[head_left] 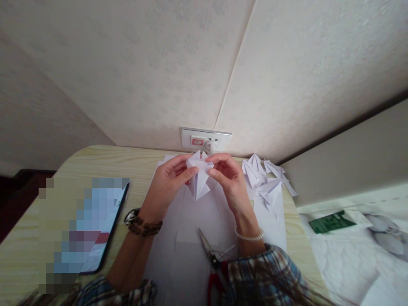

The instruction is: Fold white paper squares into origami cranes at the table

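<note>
A folded white paper piece point(198, 180) with several pointed flaps is held up between my two hands, above the sheets on the table. My left hand point(174, 174) pinches its left side, thumb across the front. On the other side, my right hand point(226, 172) grips the upper right edge between thumb and fingers. White paper sheets point(194, 221) lie beneath. Scissors point(212, 259) with red handles rest on them, blades half apart, partly hidden by my right sleeve. More folded paper pieces point(255, 172) sit to the right of my right hand.
A tablet point(105, 238) with a lit, partly blurred screen lies on the wooden table point(92, 161) at left. A wall socket point(206, 138) with a white plug is behind my hands. Paper strips point(288, 182) lie at the right edge, and a green packet point(333, 222) beyond it.
</note>
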Demonstrator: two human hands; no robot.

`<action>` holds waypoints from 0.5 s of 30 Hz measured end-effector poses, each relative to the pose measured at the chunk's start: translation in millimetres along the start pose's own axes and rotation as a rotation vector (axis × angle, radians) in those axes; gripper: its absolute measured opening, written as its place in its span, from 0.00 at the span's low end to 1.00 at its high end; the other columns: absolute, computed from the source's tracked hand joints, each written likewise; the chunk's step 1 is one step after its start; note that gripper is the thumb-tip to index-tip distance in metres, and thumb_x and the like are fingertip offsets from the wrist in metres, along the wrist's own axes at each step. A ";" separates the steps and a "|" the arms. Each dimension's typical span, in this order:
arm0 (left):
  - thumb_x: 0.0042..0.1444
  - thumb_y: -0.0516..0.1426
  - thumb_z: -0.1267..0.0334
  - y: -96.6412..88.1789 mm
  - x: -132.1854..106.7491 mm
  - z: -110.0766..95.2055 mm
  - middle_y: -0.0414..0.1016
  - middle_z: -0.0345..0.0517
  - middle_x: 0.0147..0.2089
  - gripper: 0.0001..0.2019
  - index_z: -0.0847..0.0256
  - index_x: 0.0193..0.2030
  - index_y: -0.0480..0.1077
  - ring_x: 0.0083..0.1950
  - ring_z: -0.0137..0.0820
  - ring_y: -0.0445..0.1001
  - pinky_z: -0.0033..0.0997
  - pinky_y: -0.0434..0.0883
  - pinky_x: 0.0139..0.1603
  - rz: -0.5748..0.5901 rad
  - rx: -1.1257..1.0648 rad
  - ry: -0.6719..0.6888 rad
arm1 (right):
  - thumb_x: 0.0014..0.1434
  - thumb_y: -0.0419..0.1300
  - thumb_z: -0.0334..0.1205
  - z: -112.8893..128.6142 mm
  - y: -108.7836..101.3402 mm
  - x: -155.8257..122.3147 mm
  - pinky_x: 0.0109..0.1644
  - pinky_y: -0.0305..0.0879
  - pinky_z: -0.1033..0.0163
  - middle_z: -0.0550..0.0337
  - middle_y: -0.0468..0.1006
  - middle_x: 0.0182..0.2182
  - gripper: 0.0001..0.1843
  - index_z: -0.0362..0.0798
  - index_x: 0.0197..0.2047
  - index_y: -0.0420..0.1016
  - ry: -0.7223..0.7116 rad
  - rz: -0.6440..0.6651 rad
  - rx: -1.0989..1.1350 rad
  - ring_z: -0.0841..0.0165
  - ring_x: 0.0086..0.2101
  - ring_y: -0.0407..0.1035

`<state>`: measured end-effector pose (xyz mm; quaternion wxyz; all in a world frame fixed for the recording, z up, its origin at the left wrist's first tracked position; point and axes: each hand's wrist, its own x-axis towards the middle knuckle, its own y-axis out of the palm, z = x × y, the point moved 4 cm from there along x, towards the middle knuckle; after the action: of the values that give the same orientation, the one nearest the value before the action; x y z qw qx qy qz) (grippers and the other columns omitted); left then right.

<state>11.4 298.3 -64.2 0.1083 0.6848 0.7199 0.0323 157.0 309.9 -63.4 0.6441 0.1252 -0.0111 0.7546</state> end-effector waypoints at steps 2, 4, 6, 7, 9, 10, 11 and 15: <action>0.45 0.67 0.60 -0.5 0.5 0.4 0.82 0.46 0.40 0.18 0.61 0.44 0.76 0.40 0.35 0.76 0.26 0.68 0.32 -0.004 0.016 0.003 | 0.52 0.66 0.40 -0.2 0.7 0.1 0.41 0.67 0.63 0.65 0.75 0.30 0.07 0.54 0.36 0.75 0.021 0.001 0.035 0.70 0.33 0.69; 0.46 0.66 0.59 -1.2 0.8 0.7 0.82 0.46 0.41 0.18 0.60 0.44 0.76 0.41 0.36 0.77 0.27 0.68 0.32 -0.004 0.037 0.009 | 0.51 0.67 0.41 -0.6 1.2 0.1 0.41 0.68 0.62 0.66 0.75 0.28 0.08 0.53 0.35 0.75 0.047 -0.001 0.050 0.70 0.32 0.70; 0.46 0.66 0.58 -1.8 0.7 0.8 0.82 0.46 0.41 0.18 0.60 0.44 0.76 0.41 0.36 0.77 0.27 0.69 0.32 -0.001 0.048 0.014 | 0.50 0.68 0.43 -1.1 1.2 -0.1 0.39 0.68 0.63 0.66 0.75 0.27 0.09 0.53 0.34 0.74 0.065 -0.009 0.056 0.70 0.31 0.70; 0.46 0.66 0.58 -1.9 0.6 0.9 0.82 0.46 0.41 0.18 0.60 0.44 0.76 0.41 0.36 0.77 0.28 0.69 0.33 0.000 0.049 0.015 | 0.49 0.69 0.44 -1.3 1.1 -0.2 0.38 0.67 0.63 0.66 0.75 0.27 0.10 0.53 0.34 0.74 0.070 -0.014 0.057 0.70 0.31 0.69; 0.45 0.67 0.58 -1.9 0.3 1.0 0.82 0.46 0.40 0.18 0.60 0.44 0.77 0.41 0.36 0.77 0.28 0.70 0.34 0.001 0.037 0.010 | 0.48 0.69 0.45 -1.4 1.1 -0.4 0.37 0.67 0.64 0.66 0.75 0.28 0.11 0.53 0.33 0.74 0.075 -0.020 0.053 0.70 0.31 0.69; 0.44 0.68 0.59 -1.8 0.3 1.1 0.82 0.46 0.40 0.18 0.60 0.43 0.77 0.41 0.36 0.77 0.29 0.70 0.34 0.002 0.024 0.004 | 0.48 0.70 0.46 -1.5 1.2 -0.5 0.37 0.67 0.64 0.66 0.75 0.28 0.12 0.53 0.33 0.74 0.078 -0.021 0.049 0.70 0.31 0.69; 0.43 0.68 0.59 -1.5 0.3 1.1 0.82 0.46 0.40 0.18 0.60 0.43 0.77 0.41 0.36 0.78 0.29 0.71 0.35 0.001 0.005 -0.001 | 0.48 0.70 0.46 -1.5 1.3 -0.6 0.37 0.67 0.64 0.66 0.75 0.28 0.12 0.53 0.32 0.73 0.080 -0.021 0.047 0.70 0.31 0.69; 0.41 0.70 0.61 -0.5 0.3 0.1 0.83 0.45 0.42 0.18 0.60 0.41 0.77 0.42 0.34 0.78 0.28 0.72 0.40 0.007 -0.059 -0.015 | 0.47 0.70 0.46 -2.0 1.5 -0.5 0.38 0.66 0.64 0.66 0.74 0.28 0.12 0.52 0.32 0.73 0.093 -0.016 0.059 0.71 0.31 0.69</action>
<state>11.0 298.5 -64.5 0.1335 0.6839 0.7156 0.0488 155.2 309.5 -65.2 0.6461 0.1090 0.0423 0.7543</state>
